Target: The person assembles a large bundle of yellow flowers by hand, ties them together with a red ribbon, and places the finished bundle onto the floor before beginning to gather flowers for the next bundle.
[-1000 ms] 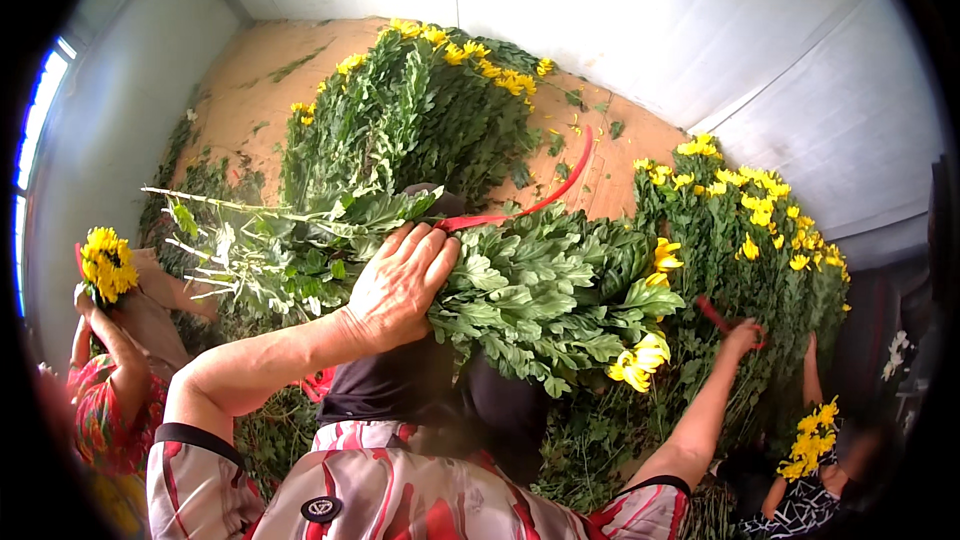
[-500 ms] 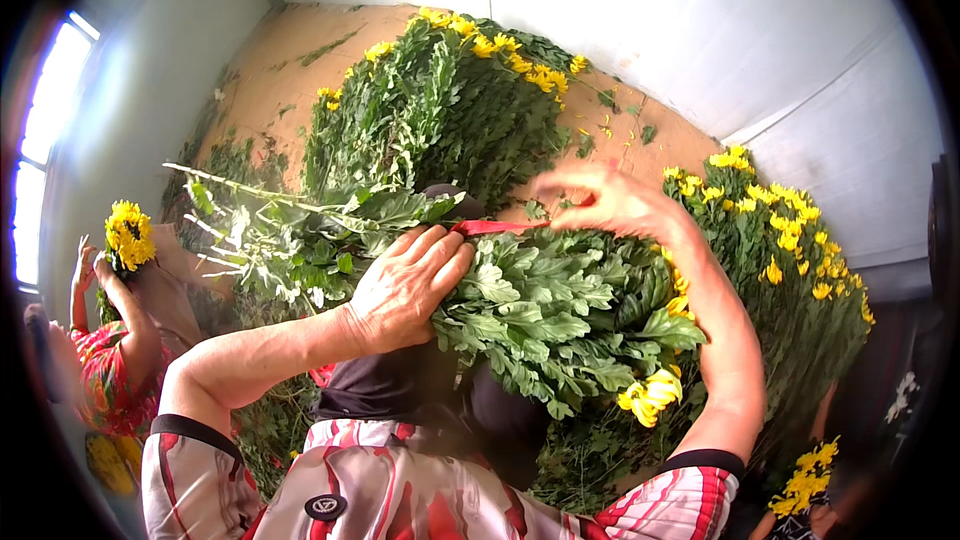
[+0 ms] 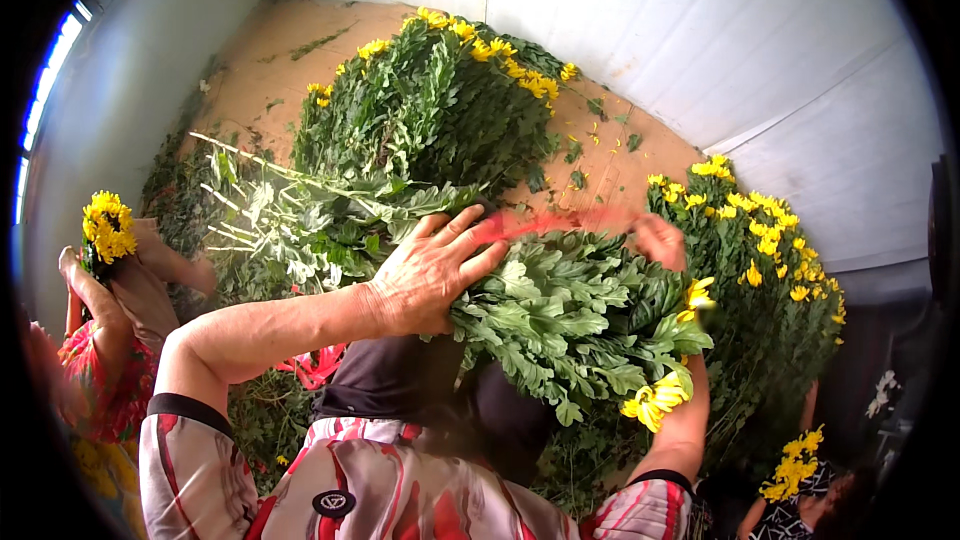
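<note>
Atop the bundle [image 3: 560, 315] left hand [image 3: 428, 278] splays, pinning it; beside it right hand [image 3: 658, 238] seems curled round blurry ribbon [image 3: 560, 223]. Wrapping step, imo; next needs tension.

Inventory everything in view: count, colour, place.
Flower bunch: 1, green with yellow blooms, centre
Red strip: 1, red, blurred, at the bunch's far side
Loose strips: uncounted, red, left of centre
Flower heaps: 2, green topped yellow, ahead and right
Coworkers: 2, red print far left, black-and-white lower right
Other bunches: 2, yellow, with coworkers
Loose greenery: uncounted, green, floor left
Floor: 1, brown, ahead
Walls: 2, whitish, left and ahead
Window: 1, bright white, left edge
Shirt: 1, pale with red, bottom centre
Trousers: 1 pair, dark, below bunch
Left hand: 1, bare, spread on bunch
Right hand: 1, bare, blurred, at strip's right end
</note>
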A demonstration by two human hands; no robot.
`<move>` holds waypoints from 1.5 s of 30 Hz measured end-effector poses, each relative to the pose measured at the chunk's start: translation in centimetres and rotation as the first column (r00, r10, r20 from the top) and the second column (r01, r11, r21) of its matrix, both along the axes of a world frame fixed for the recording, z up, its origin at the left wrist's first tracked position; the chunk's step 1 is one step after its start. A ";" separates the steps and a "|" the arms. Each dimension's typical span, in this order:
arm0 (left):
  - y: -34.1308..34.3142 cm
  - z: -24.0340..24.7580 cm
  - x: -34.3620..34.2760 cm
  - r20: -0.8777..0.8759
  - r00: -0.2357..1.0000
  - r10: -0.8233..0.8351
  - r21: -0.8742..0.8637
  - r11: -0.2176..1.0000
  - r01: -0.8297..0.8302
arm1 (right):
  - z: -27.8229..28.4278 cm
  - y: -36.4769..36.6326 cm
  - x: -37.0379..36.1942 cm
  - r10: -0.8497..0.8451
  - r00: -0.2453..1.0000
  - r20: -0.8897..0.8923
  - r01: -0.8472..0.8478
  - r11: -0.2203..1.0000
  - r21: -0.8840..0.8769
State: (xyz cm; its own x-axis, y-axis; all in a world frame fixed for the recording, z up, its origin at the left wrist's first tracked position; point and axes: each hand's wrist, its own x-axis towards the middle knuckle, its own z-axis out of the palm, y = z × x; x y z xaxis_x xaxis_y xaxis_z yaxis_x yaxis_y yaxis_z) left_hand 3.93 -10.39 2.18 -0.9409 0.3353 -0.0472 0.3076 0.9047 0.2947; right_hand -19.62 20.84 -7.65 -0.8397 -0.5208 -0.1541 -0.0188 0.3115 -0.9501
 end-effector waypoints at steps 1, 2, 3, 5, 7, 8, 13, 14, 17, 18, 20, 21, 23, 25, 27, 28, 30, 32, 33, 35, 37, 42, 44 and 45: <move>-0.4 -0.1 1.1 0.027 1.000 0.008 -0.045 0.999 -0.006 | -3.3 1.6 -0.8 -0.172 0.976 0.135 0.179 0.983 -0.039; -0.6 0.1 1.3 0.024 1.000 0.006 -0.064 0.998 -0.005 | -4.2 4.3 -2.0 -0.350 0.905 0.240 0.384 0.917 -0.110; -0.5 0.0 1.1 0.005 1.000 0.001 -0.046 0.999 -0.001 | -5.8 9.3 -3.0 -0.559 0.791 0.249 0.604 0.778 -0.171; 0.3 -0.6 0.3 -0.052 0.998 -0.036 0.001 0.999 0.036 | -8.5 20.9 -4.6 -0.859 0.481 0.176 0.841 0.395 -0.369; 0.2 -1.5 0.1 -0.166 0.985 -0.055 0.041 0.997 0.062 | -9.3 24.0 -2.0 -0.966 0.254 0.050 0.946 0.237 -0.221; -0.1 -2.1 0.5 -0.216 0.975 -0.055 0.051 0.996 0.067 | -10.8 23.6 -0.6 -0.963 0.269 -0.019 0.957 0.270 -0.109; -0.4 -0.6 0.6 -0.271 0.961 0.047 0.226 0.974 0.016 | -10.7 4.5 8.5 -0.490 0.834 -0.253 0.538 0.824 0.178; -0.1 0.1 0.6 -0.223 0.972 0.073 0.257 0.966 -0.013 | -9.4 0.9 10.1 -0.361 0.885 -0.293 0.426 0.883 0.199; 1.7 4.2 0.6 -0.127 0.988 0.089 0.411 0.911 -0.029 | -6.3 -4.9 12.2 -0.146 0.902 -0.407 0.276 0.919 0.281; 2.4 5.3 0.7 -0.095 0.991 0.098 0.453 0.891 -0.045 | -5.8 -5.7 12.6 -0.126 0.892 -0.435 0.279 0.908 0.311; 3.0 6.3 0.7 -0.081 0.990 0.120 0.452 0.889 -0.071 | -6.0 -7.2 13.7 -0.122 0.871 -0.475 0.307 0.891 0.334; 2.6 5.8 0.3 -0.115 0.988 0.101 0.475 0.879 -0.034 | -6.2 -7.9 14.2 -0.129 0.867 -0.481 0.317 0.888 0.334; 2.0 3.8 0.2 -0.135 0.986 0.101 0.456 0.890 -0.029 | -6.9 -8.3 16.2 -0.123 0.865 -0.486 0.319 0.883 0.344; 2.1 3.9 0.6 0.017 0.997 0.078 0.449 0.890 -0.078 | -7.1 -8.1 17.6 -0.119 0.862 -0.493 0.323 0.878 0.353; 3.1 4.8 0.8 0.151 0.986 0.065 0.421 0.899 -0.124 | -7.0 -7.7 18.3 -0.108 0.851 -0.513 0.330 0.872 0.363; 3.4 4.6 0.7 0.140 0.989 0.044 0.393 0.914 -0.097 | -6.8 -7.4 18.6 -0.104 0.847 -0.521 0.335 0.866 0.371; 3.8 4.2 0.3 0.120 0.993 -0.002 0.339 0.940 -0.039 | -6.7 -6.9 19.1 -0.084 0.846 -0.527 0.331 0.857 0.396; 4.1 4.5 0.1 0.142 0.990 -0.004 0.264 0.964 -0.034 | -6.6 -6.8 19.3 -0.060 0.851 -0.522 0.315 0.854 0.415; 4.4 4.3 -0.2 0.162 0.987 -0.009 0.233 0.972 -0.030 | -6.4 -6.6 19.6 -0.045 0.858 -0.512 0.303 0.849 0.433; 4.5 3.9 -0.5 0.132 0.991 -0.015 0.211 0.977 -0.013 | -5.4 -6.1 20.2 0.035 0.891 -0.452 0.227 0.829 0.511; 4.4 2.7 -0.3 0.059 0.998 0.022 0.206 0.978 -0.034 | -2.5 -5.3 21.6 0.187 0.932 -0.311 0.060 0.766 0.640; 4.1 -2.6 -1.5 -0.007 0.996 0.093 0.153 0.984 -0.091 | 9.3 -7.1 25.3 0.381 0.892 -0.242 -0.273 0.883 0.382; 4.8 -4.0 -2.2 -0.027 0.995 0.093 0.074 0.993 -0.091 | 10.7 -8.3 23.4 0.470 0.765 -0.441 -0.234 0.840 0.490; 5.0 -4.7 -2.4 0.010 0.992 0.125 0.097 0.987 -0.125 | 11.0 -9.2 22.4 0.483 0.715 -0.504 -0.284 0.861 0.422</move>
